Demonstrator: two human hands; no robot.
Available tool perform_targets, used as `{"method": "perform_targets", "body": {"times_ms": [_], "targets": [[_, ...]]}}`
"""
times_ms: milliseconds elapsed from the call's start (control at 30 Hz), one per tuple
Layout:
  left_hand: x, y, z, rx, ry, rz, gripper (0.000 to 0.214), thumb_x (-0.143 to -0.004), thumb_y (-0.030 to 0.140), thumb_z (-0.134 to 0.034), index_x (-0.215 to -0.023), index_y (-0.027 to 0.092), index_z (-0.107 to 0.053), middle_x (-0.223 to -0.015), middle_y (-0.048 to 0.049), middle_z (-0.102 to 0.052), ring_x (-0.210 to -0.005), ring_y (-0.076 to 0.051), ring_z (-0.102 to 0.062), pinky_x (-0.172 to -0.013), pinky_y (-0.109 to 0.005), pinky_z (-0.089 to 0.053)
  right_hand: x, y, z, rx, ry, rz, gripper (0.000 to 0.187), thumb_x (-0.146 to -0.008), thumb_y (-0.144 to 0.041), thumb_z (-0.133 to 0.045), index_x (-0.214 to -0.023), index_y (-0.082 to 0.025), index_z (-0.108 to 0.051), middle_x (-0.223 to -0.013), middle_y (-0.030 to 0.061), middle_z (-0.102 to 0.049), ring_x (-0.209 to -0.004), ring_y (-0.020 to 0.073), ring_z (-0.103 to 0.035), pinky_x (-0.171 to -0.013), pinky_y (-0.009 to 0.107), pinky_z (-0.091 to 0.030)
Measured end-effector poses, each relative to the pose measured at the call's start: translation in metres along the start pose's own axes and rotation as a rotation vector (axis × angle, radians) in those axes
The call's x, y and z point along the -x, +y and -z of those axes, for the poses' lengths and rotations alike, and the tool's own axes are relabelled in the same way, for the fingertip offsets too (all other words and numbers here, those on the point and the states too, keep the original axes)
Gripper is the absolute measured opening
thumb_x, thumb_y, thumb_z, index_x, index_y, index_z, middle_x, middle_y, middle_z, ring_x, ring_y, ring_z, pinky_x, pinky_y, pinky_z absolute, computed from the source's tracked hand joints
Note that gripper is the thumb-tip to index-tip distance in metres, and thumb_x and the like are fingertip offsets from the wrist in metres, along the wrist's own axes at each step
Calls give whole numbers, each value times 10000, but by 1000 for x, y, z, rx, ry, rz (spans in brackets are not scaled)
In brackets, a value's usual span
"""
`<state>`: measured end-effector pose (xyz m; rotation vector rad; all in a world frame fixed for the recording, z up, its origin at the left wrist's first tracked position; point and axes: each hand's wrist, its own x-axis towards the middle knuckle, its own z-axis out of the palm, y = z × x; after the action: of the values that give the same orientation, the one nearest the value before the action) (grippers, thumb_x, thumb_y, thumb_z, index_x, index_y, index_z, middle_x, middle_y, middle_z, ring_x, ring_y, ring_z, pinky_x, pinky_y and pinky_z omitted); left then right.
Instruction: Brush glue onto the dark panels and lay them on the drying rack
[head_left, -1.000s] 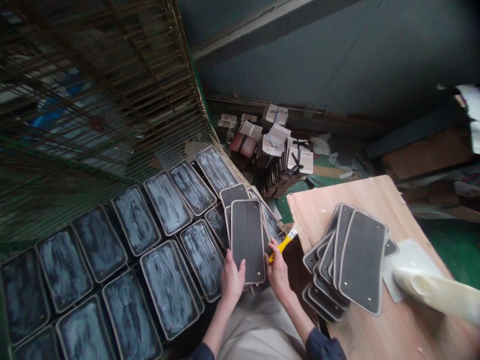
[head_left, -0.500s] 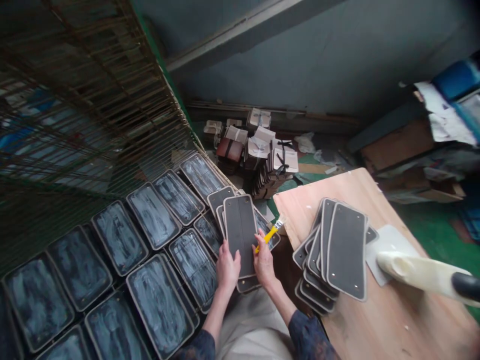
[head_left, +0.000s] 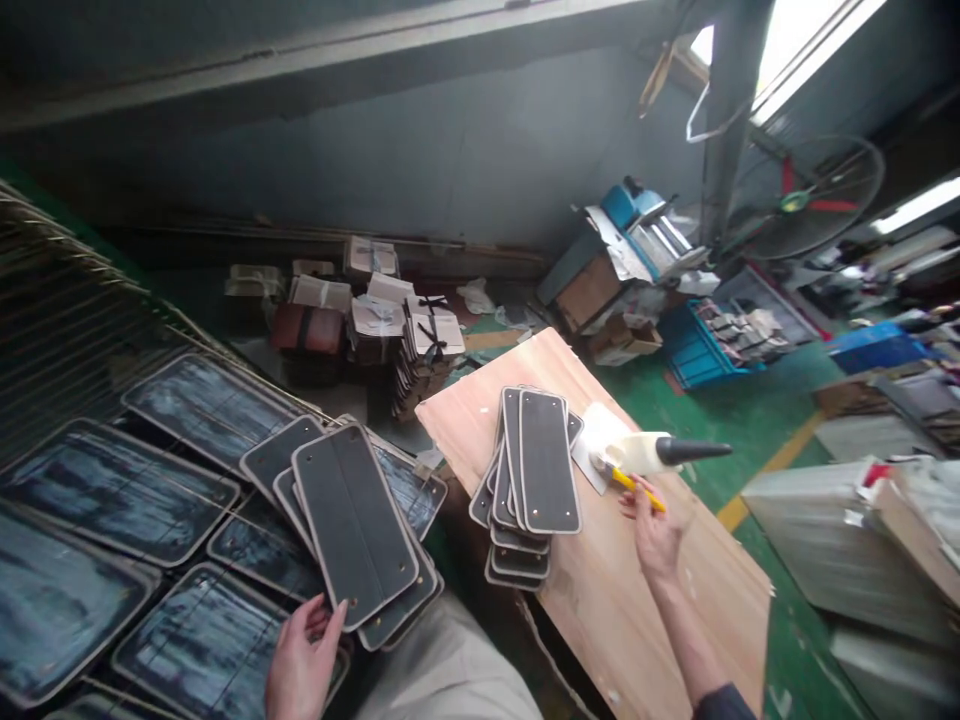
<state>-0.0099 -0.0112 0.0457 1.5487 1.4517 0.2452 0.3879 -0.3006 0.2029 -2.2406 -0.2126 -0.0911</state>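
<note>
My left hand (head_left: pixel 300 655) grips the near end of a fanned bunch of dark grey rounded panels (head_left: pixel 352 525) with pale edging, held over my lap. My right hand (head_left: pixel 651 520) is out over the wooden board (head_left: pixel 600 600), fingers closed on a yellow-handled brush (head_left: pixel 628 482). The brush's bristle end rests by the white glue bottle (head_left: pixel 645 453) with a black nozzle, lying on a pale sheet (head_left: pixel 589 460). A stack of the same dark panels (head_left: pixel 529 480) lies fanned on the board, left of my right hand.
Glue-smeared dark panels (head_left: pixel 112 490) lie in rows on a wire rack at the left. Tied bundles of pieces (head_left: pixel 375 320) sit on the floor by the wall. Boxes, a blue crate (head_left: pixel 697 345) and a fan (head_left: pixel 810 200) stand at the right on the green floor.
My right hand left the held panels and swung right with the brush to the glue bottle on the board. My head turned right and up; the left hand stayed on the panels.
</note>
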Motion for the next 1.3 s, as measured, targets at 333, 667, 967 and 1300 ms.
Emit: {"method": "perform_targets", "body": {"times_ms": [333,667,967,1300], "targets": [[10,-8,-4,118,-127,248,654,-409,710,-697,-774,177,-594,-677,-51,-679,-673,-282,-668,-554,-354,-542,-82,81,-3,247,82,-69,701,-788,-703,-423,-1050,-90,-640,-720,142,-687,-621,251,-664,-529,329,-519],[16,-2,-12,285,-117,372,657,-360,644,-762,-760,154,-585,-575,-8,-633,-544,-226,-639,-456,-307,-510,-90,95,-5,449,-11,29,737,-827,-715,-300,-1034,-105,-657,-688,131,-680,-612,256,-631,-541,331,-444],[22,13,-12,277,-148,379,616,-437,663,-731,-747,153,-580,-530,-5,-632,-526,-194,-630,-437,-252,-473,-60,73,19,412,-204,188,529,-784,-686,-482,-964,-235,-692,-974,84,-679,-820,263,-622,-634,340,-462],[23,14,-12,344,-172,388,579,-456,621,-753,-745,150,-579,-551,-17,-655,-568,-188,-642,-479,-245,-501,-51,83,13,-38,143,-72,543,-802,-616,-520,-1042,-133,-577,-748,82,-670,-672,230,-679,-648,369,-567]]}}
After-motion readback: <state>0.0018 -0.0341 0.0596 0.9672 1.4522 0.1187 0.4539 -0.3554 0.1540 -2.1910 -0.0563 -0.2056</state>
